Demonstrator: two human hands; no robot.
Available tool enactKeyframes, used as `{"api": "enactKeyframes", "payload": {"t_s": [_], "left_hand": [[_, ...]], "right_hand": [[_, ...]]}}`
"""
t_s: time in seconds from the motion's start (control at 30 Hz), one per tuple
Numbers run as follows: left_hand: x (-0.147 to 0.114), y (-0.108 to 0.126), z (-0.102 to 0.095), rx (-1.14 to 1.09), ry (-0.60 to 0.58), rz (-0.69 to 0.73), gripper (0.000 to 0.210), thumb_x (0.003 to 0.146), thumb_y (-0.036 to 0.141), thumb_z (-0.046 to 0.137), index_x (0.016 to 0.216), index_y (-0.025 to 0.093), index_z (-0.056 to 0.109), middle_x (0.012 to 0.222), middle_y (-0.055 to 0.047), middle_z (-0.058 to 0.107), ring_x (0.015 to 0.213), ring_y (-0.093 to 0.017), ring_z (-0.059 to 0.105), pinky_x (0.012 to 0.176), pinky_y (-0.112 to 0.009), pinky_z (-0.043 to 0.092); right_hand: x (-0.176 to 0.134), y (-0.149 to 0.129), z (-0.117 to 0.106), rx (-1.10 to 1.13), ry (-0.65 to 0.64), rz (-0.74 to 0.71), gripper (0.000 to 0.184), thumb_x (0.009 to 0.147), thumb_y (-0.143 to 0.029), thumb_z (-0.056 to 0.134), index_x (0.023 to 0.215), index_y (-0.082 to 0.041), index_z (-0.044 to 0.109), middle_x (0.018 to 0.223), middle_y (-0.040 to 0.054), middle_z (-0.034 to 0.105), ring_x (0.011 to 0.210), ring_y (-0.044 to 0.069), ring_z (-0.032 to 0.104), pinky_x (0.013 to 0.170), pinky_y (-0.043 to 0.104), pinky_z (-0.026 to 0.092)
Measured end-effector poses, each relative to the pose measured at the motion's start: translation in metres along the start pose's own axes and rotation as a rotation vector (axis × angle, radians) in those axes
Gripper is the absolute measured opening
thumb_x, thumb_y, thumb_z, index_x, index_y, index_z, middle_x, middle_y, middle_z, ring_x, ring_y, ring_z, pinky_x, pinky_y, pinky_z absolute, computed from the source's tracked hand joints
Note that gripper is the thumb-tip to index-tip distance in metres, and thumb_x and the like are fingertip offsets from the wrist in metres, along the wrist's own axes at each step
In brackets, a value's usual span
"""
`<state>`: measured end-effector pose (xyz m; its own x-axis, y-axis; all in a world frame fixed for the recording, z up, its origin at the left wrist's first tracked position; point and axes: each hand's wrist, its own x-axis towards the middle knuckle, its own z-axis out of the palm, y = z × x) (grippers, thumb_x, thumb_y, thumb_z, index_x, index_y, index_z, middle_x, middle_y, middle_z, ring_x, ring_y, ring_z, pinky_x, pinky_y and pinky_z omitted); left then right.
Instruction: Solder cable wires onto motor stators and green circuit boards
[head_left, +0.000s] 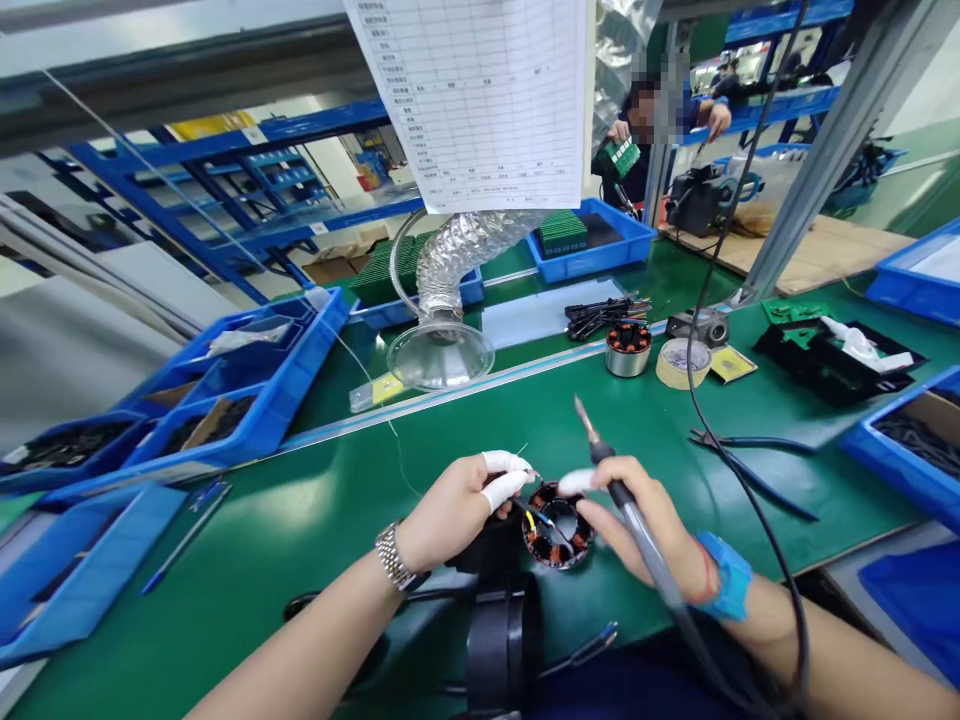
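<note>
My left hand (469,500), with white finger covers on the thumb and index finger, is closed in a pinch. A thin wire (523,448) pokes out at its fingertips. Just to the right sits a ring-shaped motor stator (556,552) with copper windings, and yellow and blue leads cross its opening. My right hand (652,515) grips a soldering iron (626,500), its tip pointing up and away from the stator. One covered finger of that hand is over the stator's upper right edge. A black cylindrical housing (504,645) lies nearer to me.
A fume funnel (441,357) hangs beyond my hands. Behind stand another stator (628,350), a tape roll (683,362) and a cable bundle (606,315). Pliers (757,465) lie right, under the hanging iron cord (705,390). Blue bins (292,375) line the left. A co-worker (641,130) holds a green board opposite.
</note>
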<state>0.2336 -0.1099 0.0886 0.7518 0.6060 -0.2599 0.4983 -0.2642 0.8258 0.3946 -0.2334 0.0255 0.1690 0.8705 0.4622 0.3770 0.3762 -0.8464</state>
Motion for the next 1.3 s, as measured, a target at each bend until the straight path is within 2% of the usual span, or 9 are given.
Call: {"api": "enactKeyframes", "payload": {"t_s": [0.03,0.1,0.2,0.27,0.43,0.53,0.97,1.13,1.3], "left_hand": [[0.000,0.000,0.001,0.002,-0.006,0.006,0.025,0.081,0.036,0.049,0.086,0.015,0.062,0.070,0.000,0.058,0.057,-0.010,0.046,0.058,-0.023,0.040],[-0.001,0.000,0.001,-0.001,-0.004,0.017,0.024,0.081,0.036,0.051,0.086,0.015,0.062,0.075,-0.001,0.060,0.059,-0.010,0.047,0.059,-0.023,0.041],[-0.003,-0.001,0.001,-0.014,0.005,0.005,0.023,0.079,0.035,0.053,0.086,0.015,0.063,0.077,-0.003,0.063,0.061,-0.011,0.050,0.059,-0.023,0.042],[-0.004,-0.002,0.001,-0.020,0.012,-0.009,0.022,0.078,0.034,0.054,0.084,0.015,0.063,0.078,-0.003,0.064,0.064,-0.012,0.052,0.060,-0.024,0.043],[-0.006,-0.007,0.001,-0.032,0.036,0.008,0.019,0.077,0.032,0.057,0.083,0.015,0.062,0.081,-0.004,0.065,0.075,-0.015,0.057,0.072,-0.028,0.046],[-0.007,-0.007,0.002,-0.007,0.024,0.029,0.016,0.077,0.030,0.057,0.081,0.015,0.062,0.077,-0.003,0.063,0.073,-0.014,0.056,0.071,-0.027,0.046],[-0.006,-0.008,0.002,0.074,0.028,0.007,0.015,0.077,0.030,0.056,0.080,0.016,0.062,0.073,-0.002,0.060,0.067,-0.013,0.054,0.066,-0.026,0.045],[-0.004,-0.006,0.002,0.026,0.049,0.000,0.015,0.077,0.029,0.057,0.081,0.016,0.065,0.077,-0.002,0.063,0.070,-0.014,0.056,0.069,-0.026,0.046],[0.005,-0.003,0.012,-0.010,0.072,-0.001,0.020,0.078,0.031,0.056,0.087,0.018,0.069,0.082,-0.004,0.066,0.078,-0.016,0.060,0.075,-0.027,0.047]], "right_hand": [[0.008,0.003,0.002,0.041,-0.004,0.013,0.024,0.081,-0.017,0.053,0.100,-0.024,0.041,0.102,0.0055,0.062,0.094,0.015,0.061,0.082,0.030,0.048],[0.023,0.011,0.006,0.173,-0.126,0.037,0.029,0.081,-0.019,0.052,0.105,-0.023,0.036,0.102,0.0066,0.061,0.094,0.015,0.060,0.083,0.033,0.048],[0.037,0.021,0.010,0.366,-0.307,0.114,0.035,0.081,-0.021,0.053,0.105,-0.023,0.029,0.083,0.0011,0.061,0.078,0.013,0.062,0.073,0.030,0.050],[0.041,0.024,0.010,0.392,-0.294,0.145,0.037,0.078,-0.022,0.058,0.104,-0.023,0.030,0.080,-0.0010,0.058,0.072,0.011,0.060,0.068,0.027,0.050],[0.041,0.023,0.006,0.341,-0.204,0.105,0.033,0.076,-0.022,0.061,0.099,-0.023,0.036,0.081,-0.0019,0.054,0.070,0.009,0.055,0.068,0.025,0.047],[0.040,0.021,0.003,0.283,-0.175,0.104,0.033,0.076,-0.021,0.061,0.098,-0.023,0.037,0.076,-0.0036,0.054,0.066,0.008,0.053,0.066,0.024,0.046],[0.040,0.021,-0.001,0.066,-0.173,0.013,0.027,0.076,-0.017,0.057,0.096,-0.023,0.041,0.075,-0.0025,0.057,0.063,0.009,0.054,0.060,0.021,0.045],[0.039,0.023,-0.002,0.022,-0.163,0.003,0.027,0.077,-0.018,0.057,0.097,-0.023,0.041,0.076,-0.0019,0.057,0.065,0.009,0.055,0.061,0.022,0.045],[0.037,0.024,-0.003,-0.009,-0.171,0.001,0.026,0.076,-0.017,0.057,0.097,-0.023,0.042,0.078,-0.0015,0.057,0.064,0.010,0.055,0.061,0.022,0.045]]}}
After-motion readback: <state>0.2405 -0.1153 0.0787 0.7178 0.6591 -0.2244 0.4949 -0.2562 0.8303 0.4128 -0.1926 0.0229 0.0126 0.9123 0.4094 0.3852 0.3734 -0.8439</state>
